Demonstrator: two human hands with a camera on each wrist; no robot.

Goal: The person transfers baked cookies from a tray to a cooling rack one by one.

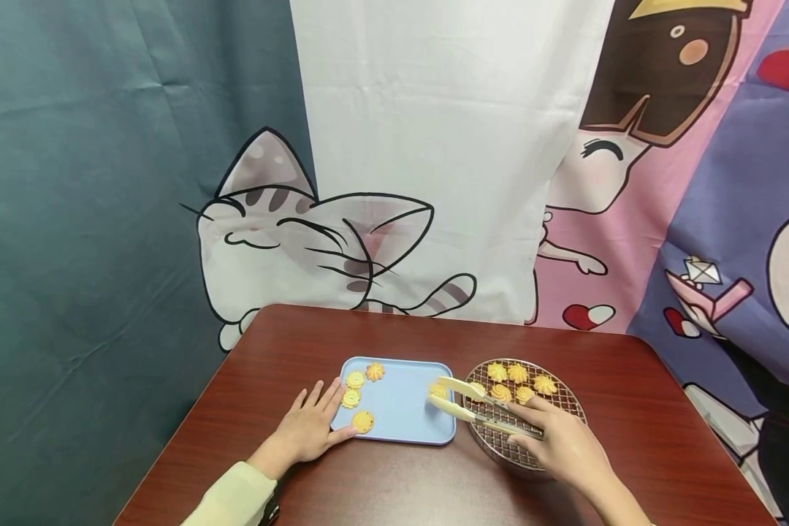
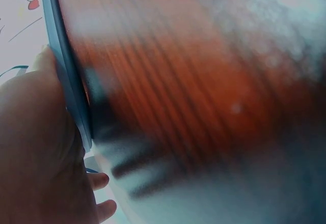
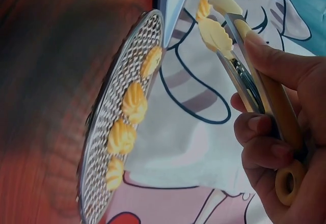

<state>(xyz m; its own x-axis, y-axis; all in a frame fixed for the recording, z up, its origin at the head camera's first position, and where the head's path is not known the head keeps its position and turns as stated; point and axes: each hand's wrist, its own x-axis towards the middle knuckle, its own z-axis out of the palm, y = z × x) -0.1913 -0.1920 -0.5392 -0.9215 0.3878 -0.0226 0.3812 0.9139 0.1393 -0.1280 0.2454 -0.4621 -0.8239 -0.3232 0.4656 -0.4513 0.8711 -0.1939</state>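
Note:
My right hand [image 1: 568,442] grips a pair of tongs [image 3: 277,102] with cream-coloured tips and metal arms. Between the tips is a ridged yellow cookie [image 3: 203,9], held over the right part of a light blue tray [image 1: 401,409]. Several cookies lie along the tray's left side, among them a round one [image 1: 362,421] near the front corner. My left hand [image 1: 307,427] lies with spread, straight fingers against the tray's left edge. Below the tongs, a round wire rack [image 1: 509,446] carries several piped cookies [image 3: 121,137].
Tray and rack stand side by side on a reddish-brown wooden table [image 1: 342,486]. A printed curtain [image 1: 447,146] with a cartoon cat hangs behind the table's far edge. The left wrist view is largely blurred.

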